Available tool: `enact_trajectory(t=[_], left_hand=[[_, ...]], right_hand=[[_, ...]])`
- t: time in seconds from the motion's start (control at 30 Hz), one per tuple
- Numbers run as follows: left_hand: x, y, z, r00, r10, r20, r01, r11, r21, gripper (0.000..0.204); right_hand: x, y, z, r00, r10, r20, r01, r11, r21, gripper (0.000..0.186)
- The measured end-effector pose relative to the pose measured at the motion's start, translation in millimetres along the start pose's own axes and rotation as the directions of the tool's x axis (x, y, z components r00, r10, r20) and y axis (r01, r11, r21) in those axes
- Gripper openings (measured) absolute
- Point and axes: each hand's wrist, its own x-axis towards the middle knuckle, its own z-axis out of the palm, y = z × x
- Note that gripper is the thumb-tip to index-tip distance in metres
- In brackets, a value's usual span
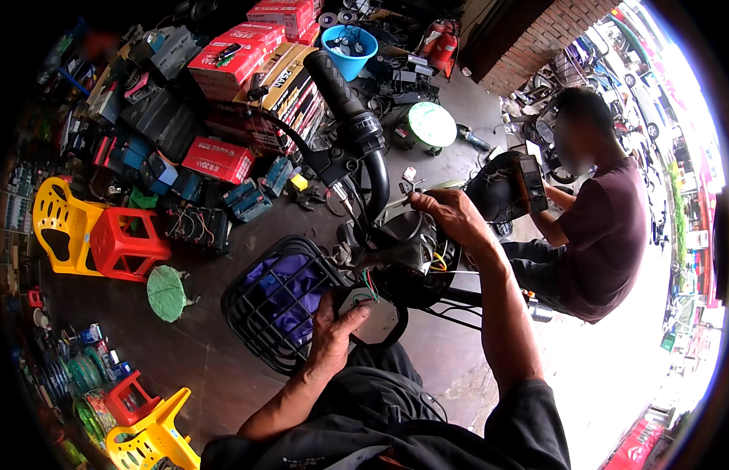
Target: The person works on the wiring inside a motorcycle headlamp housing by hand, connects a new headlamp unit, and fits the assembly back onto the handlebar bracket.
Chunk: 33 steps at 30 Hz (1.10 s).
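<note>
The left hand (331,335) grips the pale panel (382,324), just right of the basket (240,291); best held steady, leaving its thin wires (370,285) slack. The right hand (457,218) curls its fingers beside the handlebar (377,182); what they pinch, I cannot tell

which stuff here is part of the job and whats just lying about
Seemingly part of the job:
pale-faced part in the left grip
thin coloured wires at its upper edge
handlebar

Seemingly just lying about:
blue bucket
stacked red boxes
larger red stool
</note>
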Motion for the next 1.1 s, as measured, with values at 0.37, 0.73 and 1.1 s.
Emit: enact_trajectory(t=[0.37, 0.73, 1.1], left_hand=[[10, -21, 23, 0.993, 0.118, -0.029, -0.112, 0.981, 0.157, 0.041], [9, -6, 19, 0.99, -0.115, 0.078, 0.121, 0.989, -0.082, 0.042], [2, -8, -1, 0.987, -0.123, 0.101, 0.132, 0.987, -0.091, 0.038]], right_hand=[[1, -6, 0, 1.0, 0.012, -0.011, -0.013, 0.996, -0.085, 0.056], [0, -7, -1, 1.0, 0.024, -0.015, -0.026, 0.992, -0.123, 0.056], [1, -6, -3, 0.999, 0.029, -0.017, -0.032, 0.982, -0.185, 0.057]])
